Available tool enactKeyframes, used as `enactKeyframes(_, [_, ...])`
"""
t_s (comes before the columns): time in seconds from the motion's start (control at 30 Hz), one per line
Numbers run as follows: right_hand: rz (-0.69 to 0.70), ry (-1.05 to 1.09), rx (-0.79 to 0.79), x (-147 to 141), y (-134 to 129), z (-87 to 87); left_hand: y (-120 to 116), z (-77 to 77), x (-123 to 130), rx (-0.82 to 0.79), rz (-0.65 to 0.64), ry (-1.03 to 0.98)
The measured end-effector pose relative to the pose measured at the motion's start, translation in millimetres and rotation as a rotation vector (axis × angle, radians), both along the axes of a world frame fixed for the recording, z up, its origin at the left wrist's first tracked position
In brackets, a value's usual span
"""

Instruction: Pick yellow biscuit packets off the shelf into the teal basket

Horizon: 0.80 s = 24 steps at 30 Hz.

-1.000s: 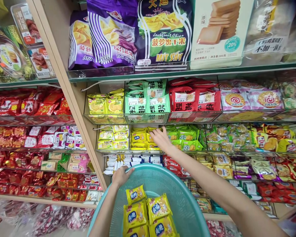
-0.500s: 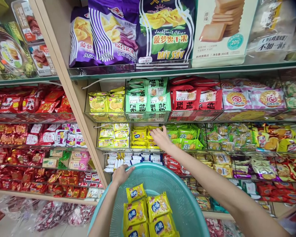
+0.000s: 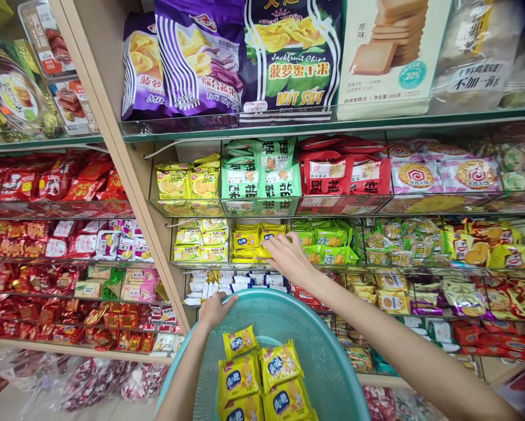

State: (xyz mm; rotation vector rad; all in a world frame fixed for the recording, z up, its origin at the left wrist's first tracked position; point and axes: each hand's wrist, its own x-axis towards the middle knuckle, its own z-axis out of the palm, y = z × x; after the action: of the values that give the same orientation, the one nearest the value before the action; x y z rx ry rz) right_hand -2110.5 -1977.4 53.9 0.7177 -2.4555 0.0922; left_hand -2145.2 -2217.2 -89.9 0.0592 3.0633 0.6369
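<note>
My left hand (image 3: 216, 310) is closed over the far left rim of a turquoise plastic basket (image 3: 332, 356) with perforated walls. Several yellow snack packets (image 3: 239, 374) with blue labels lie flat inside it, in two columns. Beyond the basket, my right hand (image 3: 289, 255) reaches into a shelf compartment of matching yellow packets (image 3: 246, 235). Its fingers are bent, with the tips against a yellow snack packet (image 3: 261, 252) at the compartment's front; the hand partly hides that packet.
Pale yellow packets (image 3: 201, 244) fill the compartment on the left, green packets (image 3: 330, 237) the one on the right. A glass shelf edge (image 3: 289, 130) runs above, under large chip bags (image 3: 295, 64). A wooden upright (image 3: 131, 193) divides the shelving. Plastic-wrapped bags (image 3: 87, 380) sit low at left.
My right hand has moved slightly down and toward me at the yellow packets, its fingers now lower at the compartment's front. My left hand and the basket have stayed in place.
</note>
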Motion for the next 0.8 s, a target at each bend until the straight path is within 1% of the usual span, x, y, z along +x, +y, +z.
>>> enactKeyframes(0.07, [0.151,-0.209,-0.251,11.3,-2.1,-8.5,0.1,0.5,0.5,0.000,0.007,0.000])
enactKeyframes(0.17, [0.359,-0.670,-0.690,18.2,-7.3,-32.7,0.9,1.8,1.1,-0.005,0.014,-0.002])
enactKeyframes(0.23, [0.406,-0.957,-0.951,18.9,-11.3,-51.5,1.5,2.5,1.5,-0.009,0.014,-0.005])
enactKeyframes(0.3, [0.386,-1.159,-1.162,19.1,-15.1,-68.1,1.8,2.8,2.1,-0.013,0.016,-0.010])
enactKeyframes(0.33, [0.371,-1.235,-1.242,19.3,-16.7,-75.2,1.8,2.9,2.5,-0.016,0.016,-0.010])
enactKeyframes(0.43, [0.345,-1.400,-1.385,19.7,-21.1,-91.6,1.6,3.2,3.9,-0.031,0.013,0.000])
enactKeyframes(0.6, [0.295,-1.554,-1.501,20.1,-29.8,-110.2,0.3,4.4,6.3,-0.034,0.011,0.016])
enactKeyframes(0.67, [0.267,-1.581,-1.524,20.6,-33.2,-115.3,-0.4,4.3,7.3,-0.034,0.009,0.014])
enactKeyframes(0.8, [0.194,-1.553,-1.486,21.8,-36.7,-122.9,-2.1,3.0,9.3,-0.036,0.015,0.027])
